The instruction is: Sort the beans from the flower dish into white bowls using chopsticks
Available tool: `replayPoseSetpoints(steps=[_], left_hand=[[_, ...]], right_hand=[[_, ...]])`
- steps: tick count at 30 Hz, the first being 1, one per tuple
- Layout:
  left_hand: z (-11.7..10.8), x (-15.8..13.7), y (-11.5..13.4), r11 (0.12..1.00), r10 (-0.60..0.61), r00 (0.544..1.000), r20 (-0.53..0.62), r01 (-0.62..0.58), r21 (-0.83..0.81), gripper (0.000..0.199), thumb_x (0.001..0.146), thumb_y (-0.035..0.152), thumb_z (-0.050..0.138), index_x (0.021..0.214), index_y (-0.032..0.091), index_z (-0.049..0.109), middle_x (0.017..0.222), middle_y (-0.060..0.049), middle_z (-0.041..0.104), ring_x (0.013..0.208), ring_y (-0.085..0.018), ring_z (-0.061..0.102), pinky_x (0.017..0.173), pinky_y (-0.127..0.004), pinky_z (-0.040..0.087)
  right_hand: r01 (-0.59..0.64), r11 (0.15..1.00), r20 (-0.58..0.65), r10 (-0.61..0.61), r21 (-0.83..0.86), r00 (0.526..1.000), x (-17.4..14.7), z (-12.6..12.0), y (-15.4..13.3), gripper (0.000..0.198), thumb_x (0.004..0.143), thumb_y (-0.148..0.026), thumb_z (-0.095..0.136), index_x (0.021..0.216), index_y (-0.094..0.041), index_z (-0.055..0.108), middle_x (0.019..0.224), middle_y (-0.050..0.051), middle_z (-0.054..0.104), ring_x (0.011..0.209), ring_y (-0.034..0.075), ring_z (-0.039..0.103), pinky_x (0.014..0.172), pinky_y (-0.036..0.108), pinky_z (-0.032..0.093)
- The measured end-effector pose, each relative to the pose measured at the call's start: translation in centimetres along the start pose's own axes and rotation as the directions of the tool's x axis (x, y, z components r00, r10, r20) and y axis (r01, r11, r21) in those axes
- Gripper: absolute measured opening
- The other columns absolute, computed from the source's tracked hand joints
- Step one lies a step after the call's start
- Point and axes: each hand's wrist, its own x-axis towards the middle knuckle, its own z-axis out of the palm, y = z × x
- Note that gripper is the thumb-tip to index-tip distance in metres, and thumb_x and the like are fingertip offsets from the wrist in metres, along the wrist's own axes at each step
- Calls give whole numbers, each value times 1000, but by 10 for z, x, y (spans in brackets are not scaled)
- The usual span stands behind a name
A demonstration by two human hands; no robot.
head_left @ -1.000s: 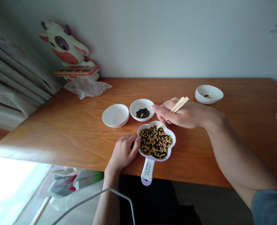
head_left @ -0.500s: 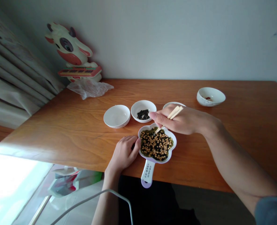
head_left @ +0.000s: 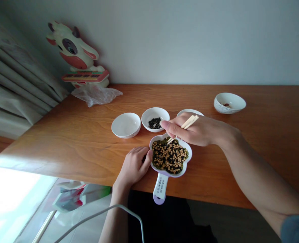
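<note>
Beans in mixed colours, tan, black and green, fill a shallow flower-shaped dish (head_left: 188, 164) with a labelled white and lilac handle (head_left: 160, 187). My left hand (head_left: 135, 164) rests on the table with curled fingers, thumb and fingertips holding the dish's left rim. Over the far side of the dish, my right hand (head_left: 193, 128) is closed round a pair of pale wooden chopsticks (head_left: 190, 121), whose tips reach down into the beans. Just beyond it stands a white bowl (head_left: 155, 111) with black beans (head_left: 154, 123) in it.
To the left sits a white bowl (head_left: 126, 125) with nothing visible inside. Another bowl (head_left: 190, 111) is partly hidden behind my right hand. A bowl with small brown bits (head_left: 229, 104) stands back right. A plastic bag (head_left: 97, 95) and a cow toy (head_left: 75, 50) are back left.
The view has shifted slightly. My right hand and the chopsticks stay over the beans, the tips moved only a little. My left hand stays at the rim.
</note>
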Motion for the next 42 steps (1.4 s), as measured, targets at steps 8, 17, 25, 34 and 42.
replayPoseSetpoints(steps=[8,17,25,34,42], left_hand=[[-1,-1,-1,1000,6,1000,5,-6,-1,36,111,34,39,77,22,43,75,-2,58,71,-18,54,72,-31,40],[-1,-1,0,1000,6,1000,2,-6,-1,37,111,34,39,76,22,43,76,-2,58,71,-18,54,73,-32,41],[-1,-1,-1,1000,13,1000,8,-13,-4,37,111,34,39,77,22,42,75,-2,58,71,-18,54,73,-31,41],[-1,-1,-1,1000,13,1000,-2,-13,6,38,110,36,39,75,22,43,75,-3,59,70,-18,54,70,-32,40],[-1,-1,0,1000,11,1000,3,-11,5,38,111,35,39,76,22,42,75,-2,58,71,-18,54,72,-32,40]], right_hand=[[3,1000,2,-3,-17,1000,0,2,0,76,101,-78,19,69,-20,57,60,3,58,57,16,52,62,35,34],[0,1000,10,0,0,1000,3,3,2,77,101,-79,18,70,-21,59,63,4,62,60,17,54,61,34,35],[0,1000,11,0,20,1000,3,4,4,76,101,-78,19,72,-20,59,65,3,61,60,17,51,62,33,37],[-7,1000,-16,7,-10,1000,4,5,4,76,103,-75,17,72,-21,59,64,3,58,62,17,52,65,33,37],[-3,1000,-30,3,-14,1000,4,4,8,72,105,-72,24,75,-20,64,67,1,63,64,17,55,66,32,36]])
